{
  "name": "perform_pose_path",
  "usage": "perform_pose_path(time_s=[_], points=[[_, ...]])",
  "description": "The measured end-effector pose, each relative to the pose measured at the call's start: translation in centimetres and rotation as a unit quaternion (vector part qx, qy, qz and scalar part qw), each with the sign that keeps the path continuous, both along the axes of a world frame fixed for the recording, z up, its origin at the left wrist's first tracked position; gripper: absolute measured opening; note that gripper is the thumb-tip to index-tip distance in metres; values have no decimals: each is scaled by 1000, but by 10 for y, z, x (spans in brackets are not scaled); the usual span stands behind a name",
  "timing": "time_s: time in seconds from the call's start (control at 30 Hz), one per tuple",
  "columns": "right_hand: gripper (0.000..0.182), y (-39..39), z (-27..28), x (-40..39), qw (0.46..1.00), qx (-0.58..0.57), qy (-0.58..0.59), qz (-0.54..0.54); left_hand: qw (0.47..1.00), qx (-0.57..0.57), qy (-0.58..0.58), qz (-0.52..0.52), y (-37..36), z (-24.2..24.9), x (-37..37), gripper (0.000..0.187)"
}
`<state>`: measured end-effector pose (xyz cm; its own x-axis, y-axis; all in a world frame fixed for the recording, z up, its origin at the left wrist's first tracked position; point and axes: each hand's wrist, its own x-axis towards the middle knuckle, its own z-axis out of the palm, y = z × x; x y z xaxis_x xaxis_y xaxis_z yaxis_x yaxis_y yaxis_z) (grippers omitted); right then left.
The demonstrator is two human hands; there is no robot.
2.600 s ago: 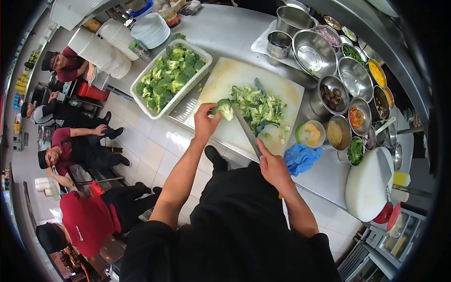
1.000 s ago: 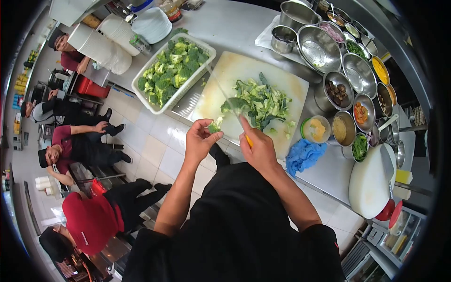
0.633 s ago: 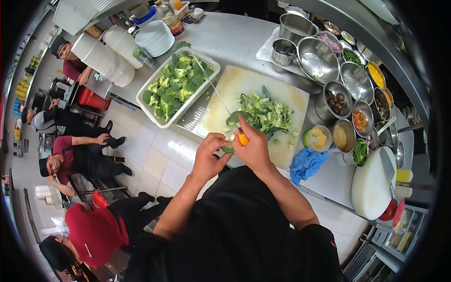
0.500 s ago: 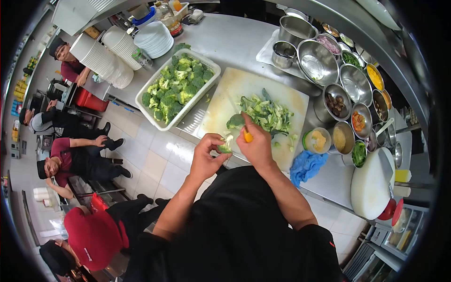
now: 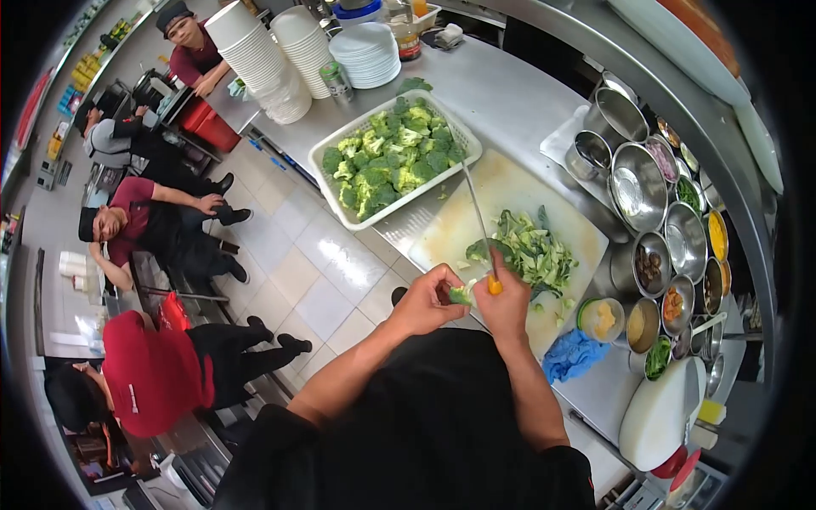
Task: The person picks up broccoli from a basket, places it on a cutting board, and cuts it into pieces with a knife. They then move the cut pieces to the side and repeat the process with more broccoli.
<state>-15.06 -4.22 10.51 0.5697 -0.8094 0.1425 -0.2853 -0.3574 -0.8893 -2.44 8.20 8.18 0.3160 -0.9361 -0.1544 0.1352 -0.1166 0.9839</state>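
My left hand (image 5: 432, 303) pinches a small broccoli floret (image 5: 460, 296) just off the near edge of the white cutting board (image 5: 444, 228). Close beside it, my right hand (image 5: 507, 302) is closed round the orange-yellow handle of a knife (image 5: 478, 208). Its long blade points away from me, over the board and towards the basket. A larger broccoli piece (image 5: 484, 249) lies by the blade. Chopped stalks and leaves (image 5: 537, 253) are heaped on the board to the right. Broccoli florets (image 5: 382, 157) fill a white plastic basket (image 5: 324, 184) beyond the board's left side.
Steel bowls and pots of ingredients (image 5: 639, 189) line the counter's right side. A blue cloth (image 5: 574, 355) lies near the board's right corner. Stacked white tubs (image 5: 255, 64) and plates (image 5: 365, 55) stand at the back. Several people (image 5: 153, 374) are on the left.
My view has swung, so the counter appears shifted and rotated. My hands have come closer together, and the knife's blade now shows clearly, pointing away. The floret is still in my left hand.
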Motion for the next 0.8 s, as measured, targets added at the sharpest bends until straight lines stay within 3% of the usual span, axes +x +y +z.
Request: perform_pose_path(time_s=[0.07, 0.2, 0.27, 0.33, 0.37, 0.43, 0.47, 0.5, 0.53, 0.6, 0.67, 0.73, 0.77, 0.8], points=[[49, -18, -4, -4, 987, -157, 12, -40, 1000, -12, 26, 10, 1, 1, 3, 36], [49, -42, -5, -27, 975, -193, 65, -85, 960, -17, -199, 196, 8, 6, 64, 39], [48, -43, -3, -40, 975, -188, 81, -91, 909, -55, -315, 267, -1, 13, 118, 42], [38, -34, -2, -51, 991, -79, 73, -82, 888, -4, -339, 310, -9, 19, 166, 49], [26, -28, -3, -54, 993, -82, 39, -73, 876, -13, -364, 315, -16, 19, 187, 50], [24, -20, -21, -71, 996, -14, 85, -29, 871, -25, -386, 304, -28, 28, 187, 51], [26, -16, -31, -80, 991, 51, 121, 23, 829, -22, -461, 316, -33, 42, 179, 53], [26, -11, -38, -87, 991, 54, 122, 9, 779, -22, -534, 328, -39, 51, 170, 55], [27, -2, -44, -91, 990, 83, 98, 57, 783, -27, -534, 318, -45, 44, 160, 55], [29, 13, -56, -94, 987, 112, 72, 94, 912, 52, -363, 184, -59, 25, 130, 55], [26, 24, -67, -93, 972, 144, 81, 169, 896, 3, -444, -18, -78, 21, 88, 58], [23, 26, -75, -90, 964, 169, 107, 178, 865, -97, -482, -101, -96, -12, 59, 61], [30, 26, -76, -89, 962, 157, 114, 191, 864, -101, -481, -108, -105, -23, 48, 61], [42, 26, -77, -89, 960, 145, 120, 205, 882, -12, -457, -111, -113, -32, 40, 61]])
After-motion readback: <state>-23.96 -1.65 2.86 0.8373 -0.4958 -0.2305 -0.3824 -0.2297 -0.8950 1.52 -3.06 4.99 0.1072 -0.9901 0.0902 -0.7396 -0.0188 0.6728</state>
